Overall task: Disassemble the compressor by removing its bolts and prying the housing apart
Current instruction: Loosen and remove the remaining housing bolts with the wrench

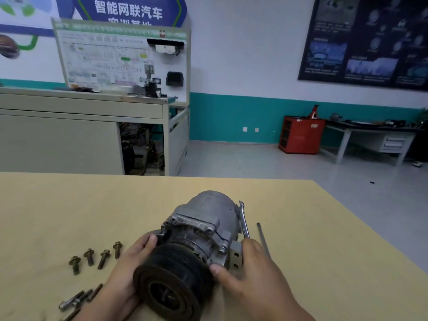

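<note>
Left hand grasps compressor beside pulley; right hand thumb on it, fingers hidden, grasp unclear. Four bolts on table.

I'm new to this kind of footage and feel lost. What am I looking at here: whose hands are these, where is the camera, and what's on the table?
No robot here: a person works bare-handed, and the one picture comes from a camera on their head, looking forward and down. The left hand and right hand grip a grey compressor lying on the tan table, black pulley toward the camera. Four loose bolts lie in a row at the left. A wrench runs up from the right hand; whether that hand holds it is unclear. A thin metal bar lies just right of it.
</note>
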Demonstrator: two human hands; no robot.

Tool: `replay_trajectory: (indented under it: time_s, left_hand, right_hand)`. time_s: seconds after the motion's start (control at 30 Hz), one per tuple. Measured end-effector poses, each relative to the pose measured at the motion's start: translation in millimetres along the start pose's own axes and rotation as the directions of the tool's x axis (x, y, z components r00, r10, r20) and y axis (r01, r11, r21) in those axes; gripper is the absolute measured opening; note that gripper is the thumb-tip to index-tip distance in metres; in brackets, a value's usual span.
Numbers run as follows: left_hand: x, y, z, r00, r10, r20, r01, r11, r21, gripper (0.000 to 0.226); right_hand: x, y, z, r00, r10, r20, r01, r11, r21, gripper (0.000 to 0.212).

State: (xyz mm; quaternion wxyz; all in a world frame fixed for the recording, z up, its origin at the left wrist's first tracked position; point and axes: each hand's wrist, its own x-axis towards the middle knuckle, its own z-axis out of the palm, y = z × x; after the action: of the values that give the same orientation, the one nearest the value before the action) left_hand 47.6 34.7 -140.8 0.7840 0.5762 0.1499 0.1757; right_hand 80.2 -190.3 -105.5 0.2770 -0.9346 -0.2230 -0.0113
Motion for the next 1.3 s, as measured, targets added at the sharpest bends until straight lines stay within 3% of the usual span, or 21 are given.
replay_trajectory:
  time_s: [0.13, 0.23, 0.53, 0.67, 0.87, 1.03, 1.1, 1.17, 1.2, 1.3]
  left_hand:
    - [-10.2, 0.1, 7.3, 1.0, 0.009, -0.024, -0.008, 0.999, 0.034, 0.021]
    - [-19.2, 5.2, 10.7, 1.0, 0.015, -0.028, -0.014, 0.999, 0.03, 0.021]
    - [-46.1, 15.2, 14.5, 0.988, 0.013, -0.155, 0.009, 0.989, 0.144, 0.025]
    - [-67.2, 18.0, 11.4, 0.978, 0.03, -0.206, 0.015, 0.977, 0.214, 0.024]
    - [-92.6, 28.9, 2.9, 0.971, 0.078, -0.227, -0.014, 0.962, 0.273, 0.023]
    - [-109.0, 37.3, -9.5, 0.947, 0.128, -0.295, -0.019, 0.938, 0.345, 0.02]
    - [-110.1, 47.3, -14.6, 0.945, 0.15, -0.29, -0.013, 0.906, 0.424, 0.017]
    - [-110.8, 61.6, -14.8, 0.953, 0.178, -0.247, -0.014, 0.836, 0.549, 0.03]
    - [-112.0, 67.2, -14.6, 0.956, 0.185, -0.229, -0.013, 0.803, 0.595, 0.038]
    - [-112.0, 79.0, -10.3, 0.957, 0.212, -0.199, -0.057, 0.809, 0.585, 0.028]
  right_hand:
    - [-2.8, 5.5, -2.2, 0.997, -0.008, 0.077, 0.001, 0.995, 0.1, 0.067]
    - [-4.9, 5.9, 2.0, 1.0, 0.007, 0.022, -0.011, 0.987, 0.161, 0.06]
    - [-12.9, 4.7, -1.8, 0.998, -0.068, 0.01, 0.068, 0.996, -0.052, 0.065]
    - [-19.8, 3.0, -7.1, 0.99, -0.135, 0.042, 0.138, 0.989, -0.058, 0.065]
    - [-35.8, -9.0, -15.0, 0.982, -0.181, 0.053, 0.179, 0.983, 0.039, 0.06]
    - [-44.1, -20.8, -19.6, 0.979, -0.174, 0.103, 0.156, 0.975, 0.157, 0.078]
    - [-47.2, -26.2, -22.7, 0.974, -0.191, 0.122, 0.156, 0.954, 0.256, 0.059]
    - [-49.6, -31.0, -26.4, 0.975, -0.183, 0.123, 0.131, 0.931, 0.342, 0.028]
    - [-50.5, -32.7, -27.8, 0.978, -0.163, 0.128, 0.103, 0.919, 0.38, 0.027]
    - [-51.2, -35.5, -33.0, 0.985, -0.042, 0.168, -0.04, 0.889, 0.457, 0.067]
